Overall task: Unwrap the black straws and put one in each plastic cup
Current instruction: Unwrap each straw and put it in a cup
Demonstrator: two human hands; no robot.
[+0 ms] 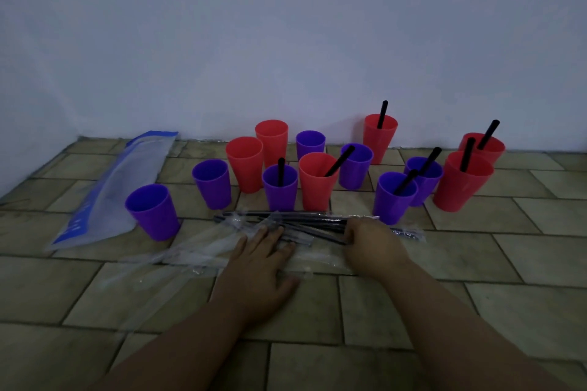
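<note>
- the left hand [263, 259] is laid flat on the tiled floor [476, 263] with fingers straight, pressing on clear wrappers [197, 255]; its grip is open and nothing is held.
- the grip of the right hand [371, 247] is closed, with fingers curled round one end of the wrapped black straws [305, 220].
- this bundle lies on the floor, just in front of the plastic cups [462, 181].
- one black straw [382, 114] is seen in each of seven red and purple cups; six, mostly at the left, are not yet fitted.
- a blue-and-clear bag [117, 187] lies flat at the left.
</note>
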